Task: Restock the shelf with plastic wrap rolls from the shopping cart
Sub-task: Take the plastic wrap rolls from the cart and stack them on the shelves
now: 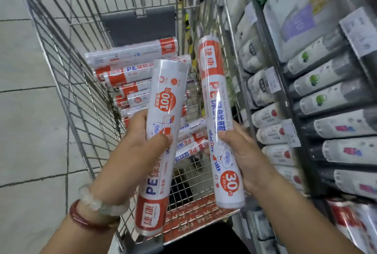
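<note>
Item: two plastic wrap rolls, held above the shopping cart [67, 82]. Our left hand [130, 151] wraps the roll marked 100 [163, 131]; our right hand [244, 151] wraps the roll marked 30 m [216, 111]. Both rolls stand near upright, long axes running away from us, tops leaning slightly apart. Remaining: a pile of rolls [130, 70] lies in the cart. Shelf [326, 100], just right of the cart, already carries rows of goods. We judge restocking partway, these two not yet placed.

Two beaded bracelets [98, 211], bare forearms.
</note>
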